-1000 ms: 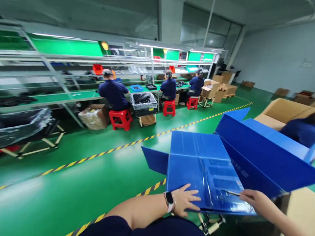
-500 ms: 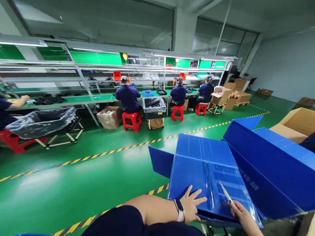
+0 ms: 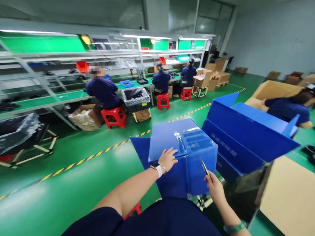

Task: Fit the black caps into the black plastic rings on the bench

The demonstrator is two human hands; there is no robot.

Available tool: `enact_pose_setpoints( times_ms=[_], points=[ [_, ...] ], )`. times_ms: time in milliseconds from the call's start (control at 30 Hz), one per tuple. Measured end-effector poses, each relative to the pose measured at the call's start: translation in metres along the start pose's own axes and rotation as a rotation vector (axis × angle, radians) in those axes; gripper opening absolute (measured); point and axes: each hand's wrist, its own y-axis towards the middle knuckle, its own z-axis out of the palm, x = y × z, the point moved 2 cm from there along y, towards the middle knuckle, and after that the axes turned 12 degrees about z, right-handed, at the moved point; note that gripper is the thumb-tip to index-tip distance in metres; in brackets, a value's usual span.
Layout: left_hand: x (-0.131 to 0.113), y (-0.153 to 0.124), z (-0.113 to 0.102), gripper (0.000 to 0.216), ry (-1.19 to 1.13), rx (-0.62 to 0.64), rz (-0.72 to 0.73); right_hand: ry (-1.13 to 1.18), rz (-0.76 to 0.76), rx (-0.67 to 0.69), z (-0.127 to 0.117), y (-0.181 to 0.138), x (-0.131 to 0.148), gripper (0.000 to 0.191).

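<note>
A blue corrugated plastic box [image 3: 173, 180] stands in front of me, with clear tape running over its top and down its near side. My left hand [image 3: 168, 160] rests on the top near the front edge, fingers spread, a watch on the wrist. In my right hand [image 3: 214, 186] is a slim utility knife [image 3: 204, 167], its blade pointing up and away, close to the near side at the right. Whether the blade touches the box I cannot tell. A blue flap juts out on the left side.
A larger open blue box [image 3: 227, 139] sits just right. Beyond it a person [image 3: 286, 109] bends by a cardboard box [image 3: 262, 95]. A tan panel [image 3: 296, 198] lies near right. Across the green floor, several people sit on red stools [image 3: 113, 116] at a long workbench [image 3: 72, 96].
My view has swung right, bringing the bending person into sight. The box's near side now shows fully. My left hand stays on its top; my right hand still holds the knife, now before the near side.
</note>
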Motion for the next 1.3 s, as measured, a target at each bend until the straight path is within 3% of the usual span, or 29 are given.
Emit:
enact_pose_setpoints(
  times_ms=[333, 500, 667, 933, 1300],
  points=[
    [0.026, 0.035, -0.001, 0.024, 0.009, -0.002, -0.121, -0.163, 0.037, -0.038, 0.047, 0.028, 0.022, 0.031],
    [0.03, 0.041, -0.002, 0.026, 0.023, -0.007, -0.137, -0.234, 0.032, -0.051, 0.07, 0.051, 0.041, 0.029],
    [0.028, 0.043, -0.003, 0.029, 0.024, 0.004, -0.128, -0.306, 0.032, -0.042, 0.087, 0.066, 0.037, 0.03],
    [0.049, 0.044, -0.008, 0.035, 0.026, 0.015, -0.116, -0.371, 0.086, 0.022, 0.109, 0.058, -0.014, 0.032],
    [0.129, 0.069, -0.024, 0.037, -0.04, 0.096, -0.095, -0.426, 0.327, 0.121, 0.147, 0.073, -0.11, 0.028]
  ],
)
